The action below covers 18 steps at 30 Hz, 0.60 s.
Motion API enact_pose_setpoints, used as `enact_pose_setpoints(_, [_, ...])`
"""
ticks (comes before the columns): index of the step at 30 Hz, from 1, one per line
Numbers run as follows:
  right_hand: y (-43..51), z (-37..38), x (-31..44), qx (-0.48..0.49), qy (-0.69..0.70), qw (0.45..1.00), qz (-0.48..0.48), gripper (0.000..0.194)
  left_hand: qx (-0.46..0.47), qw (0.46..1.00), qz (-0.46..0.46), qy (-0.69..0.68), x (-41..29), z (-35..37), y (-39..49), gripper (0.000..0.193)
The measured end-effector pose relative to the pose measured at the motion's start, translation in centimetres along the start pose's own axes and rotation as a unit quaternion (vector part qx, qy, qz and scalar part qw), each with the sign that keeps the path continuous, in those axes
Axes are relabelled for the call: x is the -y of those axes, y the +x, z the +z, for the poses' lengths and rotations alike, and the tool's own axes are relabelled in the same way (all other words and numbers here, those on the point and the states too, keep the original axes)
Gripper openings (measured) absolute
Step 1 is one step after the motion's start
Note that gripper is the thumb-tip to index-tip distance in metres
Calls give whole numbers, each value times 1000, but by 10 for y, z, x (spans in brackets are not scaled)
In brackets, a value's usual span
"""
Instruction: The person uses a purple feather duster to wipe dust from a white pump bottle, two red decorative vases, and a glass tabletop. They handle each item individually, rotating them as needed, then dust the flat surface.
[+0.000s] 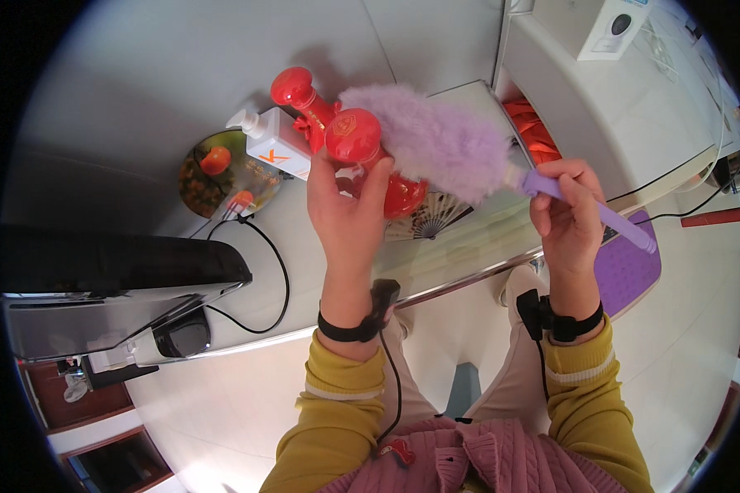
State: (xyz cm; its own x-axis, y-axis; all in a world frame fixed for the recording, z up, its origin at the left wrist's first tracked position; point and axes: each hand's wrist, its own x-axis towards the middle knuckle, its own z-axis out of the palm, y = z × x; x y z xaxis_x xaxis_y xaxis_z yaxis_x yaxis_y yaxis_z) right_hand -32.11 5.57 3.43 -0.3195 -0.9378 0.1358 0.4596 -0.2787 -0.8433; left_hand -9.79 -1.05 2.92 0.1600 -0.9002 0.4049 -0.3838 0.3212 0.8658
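My left hand (348,209) grips the neck of a red bottle (353,137) just below its round cap, which bears a gold emblem. The bottle's rounded red body shows partly behind my fingers. In my right hand (567,215) is the purple plastic handle of a fluffy lilac duster (435,142). Its fluffy head lies right beside the bottle's cap. A second red bottle (293,88) with a ribbon bow stands just behind. Left of it is a white pump bottle (277,138), partly hidden by my left hand.
A round decorative plate (206,185) leans near the wall. A printed folding fan (438,215) lies on the cabinet top. The black television (123,265) stands at left, with a black cable (287,277) beside it. At right are a boxed camera (613,31) and a purple floor scale (638,271).
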Motion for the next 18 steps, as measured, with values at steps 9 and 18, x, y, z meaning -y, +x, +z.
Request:
enact_pose_setpoints(9, [0, -7, 2, -47, -40, 998, -31, 23, 133, 975, -51, -169, 17, -15, 7, 39])
enact_pose_setpoints(18, [4, -14, 8, -14, -8, 994, -105, 32, 148, 955, -60, -249, 10, -19, 6, 37])
